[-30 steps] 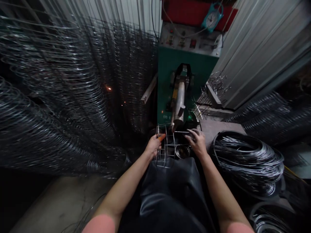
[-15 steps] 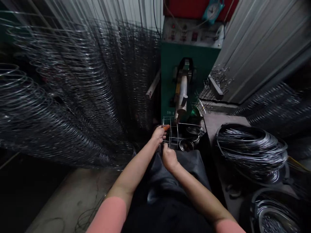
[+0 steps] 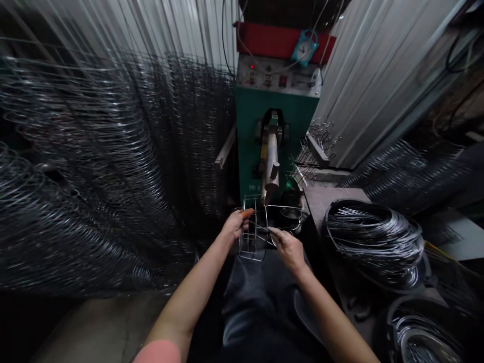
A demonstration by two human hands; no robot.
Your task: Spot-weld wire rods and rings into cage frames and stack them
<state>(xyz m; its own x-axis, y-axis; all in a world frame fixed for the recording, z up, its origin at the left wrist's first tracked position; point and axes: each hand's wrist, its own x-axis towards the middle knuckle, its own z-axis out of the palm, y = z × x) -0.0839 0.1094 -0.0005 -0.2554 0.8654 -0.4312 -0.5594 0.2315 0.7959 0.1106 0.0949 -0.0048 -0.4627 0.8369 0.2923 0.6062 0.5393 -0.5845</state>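
Observation:
A small wire frame (image 3: 251, 247) of thin metal bars stands in front of the green machine (image 3: 280, 101), under its metal arm (image 3: 271, 156). My left hand (image 3: 235, 224) is closed around the left side of this frame. Something orange (image 3: 247, 213) shows at its thumb; I cannot tell whether it is a cover or a held piece. My right hand (image 3: 289, 247) pinches a thin wire at the frame's right side, fingertips pointing left. A dark apron (image 3: 257, 297) covers my lap below both hands.
Tall stacks of wire rings (image 3: 124, 136) crowd the left. On the right, a bench (image 3: 340, 193) carries a coil of wire (image 3: 378, 242), with another round container of wire (image 3: 423, 327) nearer. A teal clock (image 3: 303, 49) hangs above the machine. Bent wire pieces (image 3: 321, 141) hang beside it.
My right hand has moved right, away from my left hand, and now pinches a wire. The wire frame has turned somewhat in my left hand. The camera view has shifted, and a red lamp shows.

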